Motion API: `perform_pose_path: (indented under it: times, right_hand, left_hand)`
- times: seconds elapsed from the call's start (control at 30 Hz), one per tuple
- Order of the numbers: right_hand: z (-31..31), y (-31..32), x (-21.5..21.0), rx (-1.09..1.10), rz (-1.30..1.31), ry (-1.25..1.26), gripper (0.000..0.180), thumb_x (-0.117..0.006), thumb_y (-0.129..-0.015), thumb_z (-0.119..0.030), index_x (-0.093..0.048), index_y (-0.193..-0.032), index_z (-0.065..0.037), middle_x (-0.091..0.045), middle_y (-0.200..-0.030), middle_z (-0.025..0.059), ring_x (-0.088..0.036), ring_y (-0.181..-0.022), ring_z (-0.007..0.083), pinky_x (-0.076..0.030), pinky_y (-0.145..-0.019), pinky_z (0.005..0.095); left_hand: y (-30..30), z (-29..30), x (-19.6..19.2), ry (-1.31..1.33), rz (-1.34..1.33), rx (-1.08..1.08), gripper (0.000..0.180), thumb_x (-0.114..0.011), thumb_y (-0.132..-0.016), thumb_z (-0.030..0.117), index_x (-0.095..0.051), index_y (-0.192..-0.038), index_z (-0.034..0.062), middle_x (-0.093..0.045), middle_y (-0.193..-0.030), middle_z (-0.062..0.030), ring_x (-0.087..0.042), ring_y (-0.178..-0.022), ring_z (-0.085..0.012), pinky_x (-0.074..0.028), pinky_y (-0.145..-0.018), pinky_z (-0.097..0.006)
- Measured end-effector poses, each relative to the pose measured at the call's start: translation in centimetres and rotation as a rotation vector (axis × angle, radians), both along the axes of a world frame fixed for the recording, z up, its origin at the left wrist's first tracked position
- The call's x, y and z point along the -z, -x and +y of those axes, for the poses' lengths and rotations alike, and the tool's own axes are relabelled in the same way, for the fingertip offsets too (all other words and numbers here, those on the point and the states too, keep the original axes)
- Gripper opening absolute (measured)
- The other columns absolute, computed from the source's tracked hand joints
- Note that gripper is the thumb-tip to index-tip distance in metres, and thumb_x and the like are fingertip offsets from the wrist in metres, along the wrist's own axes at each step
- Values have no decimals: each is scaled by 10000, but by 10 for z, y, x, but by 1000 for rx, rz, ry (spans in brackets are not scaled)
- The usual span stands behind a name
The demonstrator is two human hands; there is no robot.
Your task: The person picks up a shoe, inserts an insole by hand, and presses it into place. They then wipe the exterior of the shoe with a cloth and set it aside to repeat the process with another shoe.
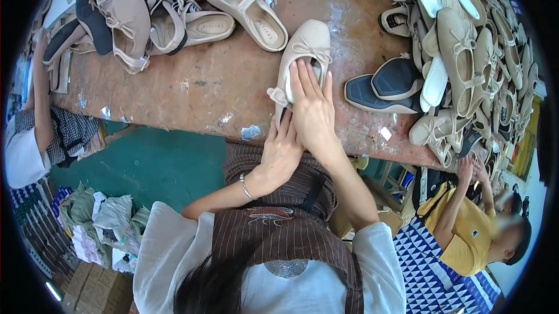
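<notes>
A beige Mary Jane flat (pixel 305 40) with a thin bow lies at the table's front edge, toe pointing away from me. My right hand (pixel 314 116) reaches over its opening, fingers stretched out. Several of them go inside and press down, while the outermost lies along the right rim. A white strip (pixel 289 90), perhaps the insole, shows beside them. At the heel, my left hand (pixel 282 154) has its fingers closed around the back of the flat, partly beneath my right hand. The strap (pixel 278 96) sticks out loose to the left. My thumbs are hidden.
On the worn brown table (pixel 192 87), several matching flats (pixel 250 14) lie at the far left. A pair with dark soles up (pixel 396 84) sits at right, before a large heap of flats (pixel 466 69). One co-worker (pixel 466 226) in yellow works at right; another person's arm (pixel 41 93) shows at left.
</notes>
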State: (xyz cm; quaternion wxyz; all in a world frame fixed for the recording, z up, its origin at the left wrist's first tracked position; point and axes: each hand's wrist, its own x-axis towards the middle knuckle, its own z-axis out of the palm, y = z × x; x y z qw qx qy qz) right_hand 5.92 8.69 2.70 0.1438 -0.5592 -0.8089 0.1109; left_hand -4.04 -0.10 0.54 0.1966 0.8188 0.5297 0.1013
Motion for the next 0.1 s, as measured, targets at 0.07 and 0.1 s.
perform_pose_path:
  times: [0.07, 0.1]
  right_hand:
    - [-6, -3, 2, 6, -95, 61, 636, -576, -840, -71, -419, -1448, 33, -443, -1496, 214, -420, -1404, 327, -188, -1183, 572]
    - [-3, 0, 7, 0, -210, 54, 664, -582, -848, -99, -393, -1474, 15, -429, -1510, 210, -411, -1416, 309, -151, -1198, 559]
  left_hand:
    - [-1, -6, 2, -39, -19, 2, 567, -645, -798, 174, -558, -1294, -88, -505, -1363, -288, -394, -1372, -438, -334, -1112, -585]
    - [-1, -7, 3, -9, -16, 26, 555, -604, -829, 178, -542, -1303, -104, -498, -1367, -299, -377, -1382, -442, -337, -1101, -593]
